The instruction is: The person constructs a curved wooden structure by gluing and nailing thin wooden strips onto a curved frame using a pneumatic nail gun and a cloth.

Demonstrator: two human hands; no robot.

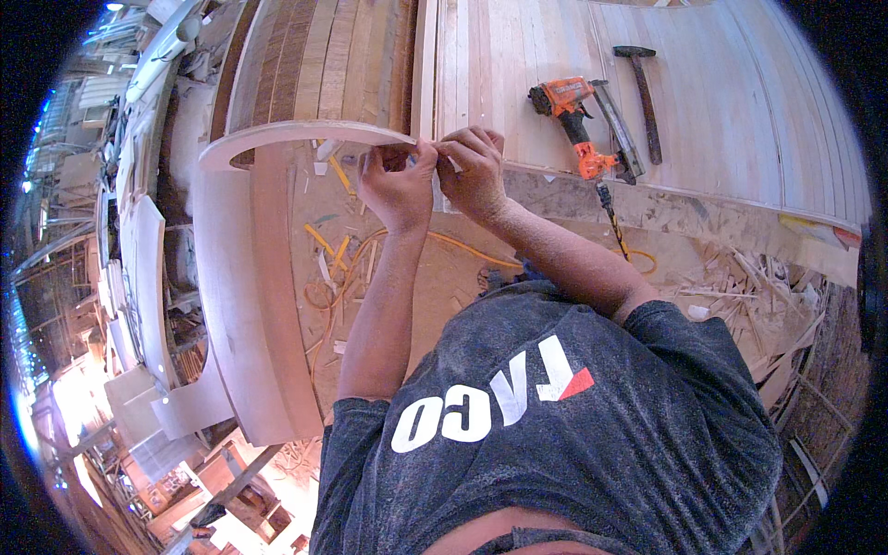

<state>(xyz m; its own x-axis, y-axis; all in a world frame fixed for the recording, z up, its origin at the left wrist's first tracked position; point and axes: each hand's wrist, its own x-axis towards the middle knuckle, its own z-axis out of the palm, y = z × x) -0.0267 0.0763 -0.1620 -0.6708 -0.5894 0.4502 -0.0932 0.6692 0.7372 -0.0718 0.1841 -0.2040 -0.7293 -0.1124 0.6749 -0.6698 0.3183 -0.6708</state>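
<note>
My left hand (398, 182) and my right hand (473, 172) are close together at the near edge of the wooden work, fingers bent and pinched. Between the fingertips, whatever they hold is too small and hidden to make out. A pale curved wooden rim (305, 130) runs leftward from my left fingers and bounds a bowed panel of brown wooden strips (324, 69). To the right of my right hand lies a flat panel of pale wooden boards (490, 74). An orange and black nail gun (575, 116) rests on it, with a hammer (643, 102) beside it.
A large curved wooden sheet (236, 296) stands at my left. A yellow air hose (444, 239) winds over the floor among yellow strips (319, 239) and offcuts. Wood scraps (749, 287) are heaped at the right. Stacked boards and clutter fill the far left.
</note>
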